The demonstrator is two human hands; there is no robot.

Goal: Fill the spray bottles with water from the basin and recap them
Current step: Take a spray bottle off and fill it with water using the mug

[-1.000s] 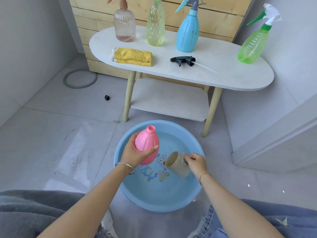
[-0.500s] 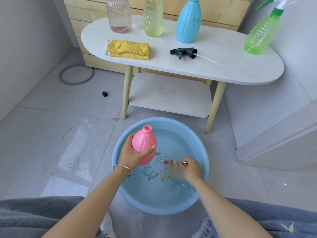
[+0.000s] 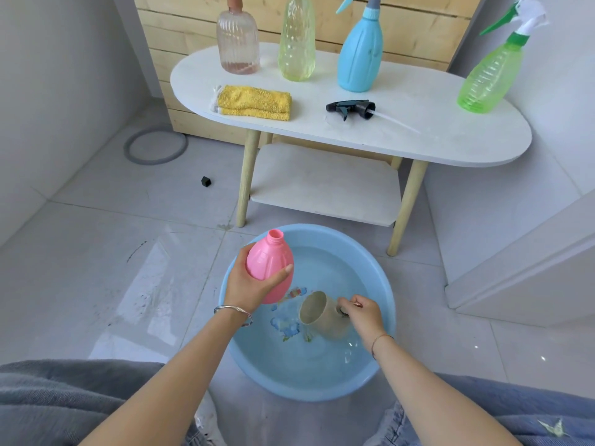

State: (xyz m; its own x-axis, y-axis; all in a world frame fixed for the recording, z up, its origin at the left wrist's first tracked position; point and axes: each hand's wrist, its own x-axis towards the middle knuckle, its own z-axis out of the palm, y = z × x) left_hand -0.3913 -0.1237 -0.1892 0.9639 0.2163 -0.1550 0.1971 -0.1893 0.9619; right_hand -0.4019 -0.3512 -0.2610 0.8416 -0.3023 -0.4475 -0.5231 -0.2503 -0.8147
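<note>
Left hand (image 3: 248, 284) is wrapping the belly of the pink bottle (image 3: 269, 267), fingers and thumb clamped round it, holding it above the near-left side of the basin (image 3: 322, 235). Bottle is tilting a little, open neck pointing up and away, no cap on.

Right hand (image 3: 362, 313) is pinching the handle of the beige cup (image 3: 318, 313). Cup is lying on its side, mouth facing the pink bottle, lower edge dipping into the water. Reading this as the scoop step, pour not started yet. Pink bottle is opaque, so I can't tell how much water it's carrying.

Further out on the white table (image 3: 418, 146), a black trigger head (image 3: 351, 108) is lying loose with its dip tube, to the right of the yellow cloth (image 3: 254, 102). Probably the pink bottle's cap, waiting for the recap.

Behind it four bottles are standing upright: clear ribbed bottle (image 3: 238, 46), yellow-green bottle (image 3: 297, 43), blue bottle (image 3: 360, 56), and green bottle (image 3: 486, 78) at the far right end. Three are wearing spray heads; the yellow-green one's top is running out of frame. The clear one is showing only a little liquid at the bottom. The other fill levels I can't tell.

Judging: pink bottle's fill and recap are both pending, and the others are unconfirmed.
</note>
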